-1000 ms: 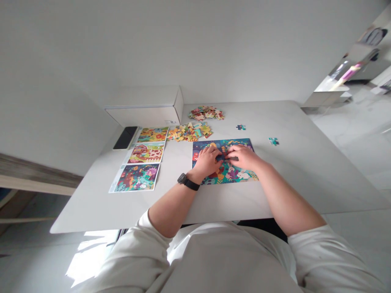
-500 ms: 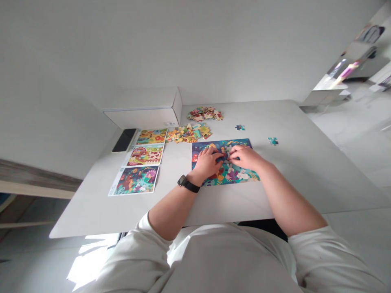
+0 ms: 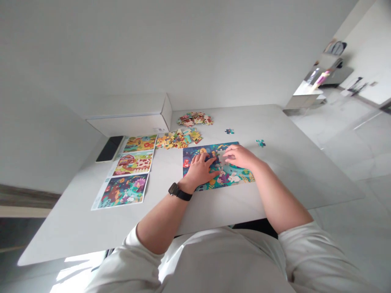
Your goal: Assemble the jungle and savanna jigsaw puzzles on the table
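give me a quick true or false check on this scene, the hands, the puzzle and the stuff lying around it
1. The left hand rests spread on the jigsaw puzzle. True.
2. The smartphone lies on top of the white box. False: it lies on the table, beside the printed pictures.
3. Two loose jigsaw pieces lie apart from both piles. True.
4. The right hand is on the barn picture. False: it is at the jigsaw puzzle.
5. The barn picture lies between two other printed pictures. True.
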Tool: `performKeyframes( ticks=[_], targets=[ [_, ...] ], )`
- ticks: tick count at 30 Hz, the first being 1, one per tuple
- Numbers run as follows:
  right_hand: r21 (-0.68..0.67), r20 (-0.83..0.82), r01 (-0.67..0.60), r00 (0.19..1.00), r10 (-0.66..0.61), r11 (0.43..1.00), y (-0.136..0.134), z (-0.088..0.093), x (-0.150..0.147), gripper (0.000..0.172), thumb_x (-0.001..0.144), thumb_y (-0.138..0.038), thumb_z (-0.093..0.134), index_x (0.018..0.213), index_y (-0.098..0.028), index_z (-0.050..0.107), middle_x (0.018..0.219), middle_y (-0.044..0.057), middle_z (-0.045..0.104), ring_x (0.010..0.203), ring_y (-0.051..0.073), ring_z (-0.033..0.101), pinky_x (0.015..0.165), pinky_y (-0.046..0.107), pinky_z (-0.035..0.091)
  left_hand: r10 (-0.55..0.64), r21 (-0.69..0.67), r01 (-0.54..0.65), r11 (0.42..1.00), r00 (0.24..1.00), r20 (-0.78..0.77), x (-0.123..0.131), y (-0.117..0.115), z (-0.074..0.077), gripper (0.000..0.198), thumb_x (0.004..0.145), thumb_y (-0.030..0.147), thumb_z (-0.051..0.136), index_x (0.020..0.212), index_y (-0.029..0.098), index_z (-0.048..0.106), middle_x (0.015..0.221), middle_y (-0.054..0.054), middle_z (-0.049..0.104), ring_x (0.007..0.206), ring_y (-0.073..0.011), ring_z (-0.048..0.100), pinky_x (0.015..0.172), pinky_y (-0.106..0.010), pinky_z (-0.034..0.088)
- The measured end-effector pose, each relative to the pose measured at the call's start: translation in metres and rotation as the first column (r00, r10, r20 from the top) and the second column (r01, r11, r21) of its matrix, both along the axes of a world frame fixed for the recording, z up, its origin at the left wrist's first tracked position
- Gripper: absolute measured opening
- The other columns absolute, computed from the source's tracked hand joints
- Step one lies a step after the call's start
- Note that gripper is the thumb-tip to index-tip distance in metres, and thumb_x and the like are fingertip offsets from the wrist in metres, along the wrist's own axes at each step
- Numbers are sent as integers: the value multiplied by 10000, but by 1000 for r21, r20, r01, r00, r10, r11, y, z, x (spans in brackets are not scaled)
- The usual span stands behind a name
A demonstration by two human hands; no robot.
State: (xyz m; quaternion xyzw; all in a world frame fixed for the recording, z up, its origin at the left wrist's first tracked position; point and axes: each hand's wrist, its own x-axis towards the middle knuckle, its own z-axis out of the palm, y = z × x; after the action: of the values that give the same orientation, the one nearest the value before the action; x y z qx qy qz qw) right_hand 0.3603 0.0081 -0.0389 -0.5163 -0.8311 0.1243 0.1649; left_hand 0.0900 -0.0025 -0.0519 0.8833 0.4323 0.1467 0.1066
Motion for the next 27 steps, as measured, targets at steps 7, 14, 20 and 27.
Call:
performKeyframes(
  ticks=[7,14,20,27],
  targets=[
    [-16,179,238,956,-232,971,6,-2,34,411,812,-370,939,1211,-298,866,1327,114,779,1222,327,740,1088,437,584,3,15,-3,1000,1000,-7,1,0,-1,645,917,595,803,1497,333,695,1486,-140,604,1395,-403,575,1262,-591,427],
    [-3,178,216,961,-212,976,4,-5,25,473,818,-419,943,1263,-297,837,1417,124,743,1267,339,722,1150,500,550,27,4,-27,1000,998,-51,-7,2,3,644,895,585,829,1478,338,710,1476,-156,619,1391,-433,594,1287,-656,359],
    [35,-25,179,984,-178,983,11,-5,40,391,937,-319,809,1328,-306,794,1367,99,748,1277,289,710,1174,473,540,33,-12,-34,999,998,-61,-16,6,4,660,871,610,840,1465,349,722,1476,-142,615,1359,-422,612,1271,-631,398],
    [45,-132,717,694,-708,695,16,2,111,382,999,-190,603,1332,-222,786,1247,160,771,1150,300,743,1069,452,587,51,46,-50,998,999,-6,-14,11,0,458,1014,543,677,1407,316,742,1419,-123,636,1318,-364,631,1249,-566,450]
  ],
)
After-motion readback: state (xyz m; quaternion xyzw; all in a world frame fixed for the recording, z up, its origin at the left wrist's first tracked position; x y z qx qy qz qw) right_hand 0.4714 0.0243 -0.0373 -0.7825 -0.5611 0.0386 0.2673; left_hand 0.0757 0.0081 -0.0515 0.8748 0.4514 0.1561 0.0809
